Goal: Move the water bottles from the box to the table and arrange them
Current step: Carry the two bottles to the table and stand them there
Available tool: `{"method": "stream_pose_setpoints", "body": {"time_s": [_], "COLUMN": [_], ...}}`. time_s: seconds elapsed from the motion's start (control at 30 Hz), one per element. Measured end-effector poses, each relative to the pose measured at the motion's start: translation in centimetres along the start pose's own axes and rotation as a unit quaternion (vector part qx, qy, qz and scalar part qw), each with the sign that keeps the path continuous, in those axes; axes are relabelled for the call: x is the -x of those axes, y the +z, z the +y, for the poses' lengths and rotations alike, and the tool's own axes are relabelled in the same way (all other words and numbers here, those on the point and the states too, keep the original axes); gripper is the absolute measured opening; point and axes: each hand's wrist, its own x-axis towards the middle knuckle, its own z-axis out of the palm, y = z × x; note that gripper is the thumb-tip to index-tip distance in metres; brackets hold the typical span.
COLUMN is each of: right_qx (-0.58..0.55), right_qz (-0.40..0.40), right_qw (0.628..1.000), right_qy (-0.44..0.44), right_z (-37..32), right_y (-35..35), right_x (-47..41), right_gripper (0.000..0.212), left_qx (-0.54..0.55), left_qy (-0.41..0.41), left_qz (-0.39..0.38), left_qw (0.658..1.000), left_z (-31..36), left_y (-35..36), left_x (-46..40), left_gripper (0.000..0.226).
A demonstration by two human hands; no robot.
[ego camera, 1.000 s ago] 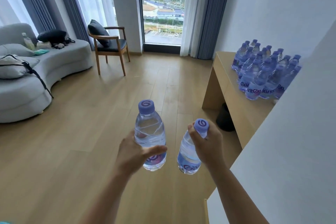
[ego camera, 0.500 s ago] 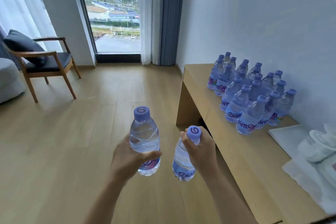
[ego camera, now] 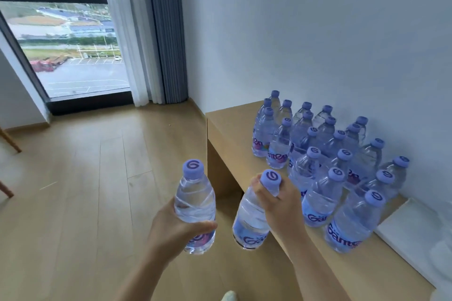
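My left hand [ego camera: 171,230] grips a clear water bottle [ego camera: 194,203] with a purple cap around its lower body, upright over the floor. My right hand [ego camera: 281,205] grips a second bottle [ego camera: 249,222] by its neck just under the cap, hanging at the front edge of the wooden table [ego camera: 232,129]. Several matching bottles [ego camera: 320,154] stand in rows on the table against the white wall. The nearest standing bottle [ego camera: 352,222] is just right of my right hand. The box is out of view.
A white cloth or tray [ego camera: 415,230] lies on the table at the right. Wooden floor [ego camera: 85,178] spreads to the left. A large window [ego camera: 68,44] with curtains [ego camera: 156,32] is at the back. Chair legs [ego camera: 7,144] show at the far left edge.
I have moved closer to the table and turned right; the chair has slid almost out of view. Both hands still hold their bottles, now nearer the standing rows.
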Motion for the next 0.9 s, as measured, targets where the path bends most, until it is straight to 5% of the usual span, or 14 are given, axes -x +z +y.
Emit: {"method": "stream_pose_setpoints", "body": {"time_s": [0.3,0.53,0.73,0.9], "right_qx": [-0.077,-0.072,-0.029,0.036], "right_qz": [0.06,0.205,0.338,0.378], "right_qw": [0.992,0.968,0.934,0.924], "right_qy": [-0.084,-0.128,-0.108,-0.043], "right_z": [-1.5,-1.7,1.1,6.0], "right_y": [-1.3,-4.9,-7.8,-9.3], "right_x": [-20.3,-32.7,-41.9,-47.8], "right_gripper": [0.016,0.023,0.02,0.026], "left_qx": [-0.011,0.023,0.027,-0.009], "left_qy": [0.047,0.175,0.234,0.229], "left_qz": [-0.039,-0.025,-0.039,-0.126], "left_qw": [0.998,0.984,0.971,0.965], "left_z": [7.6,17.2,23.8,25.2], "left_y": [5.3,10.3,16.5,22.7], "left_x": [-18.8,-30.3,-41.3,-50.1], "left_gripper": [0.063,0.08,0.083,0.082]}}
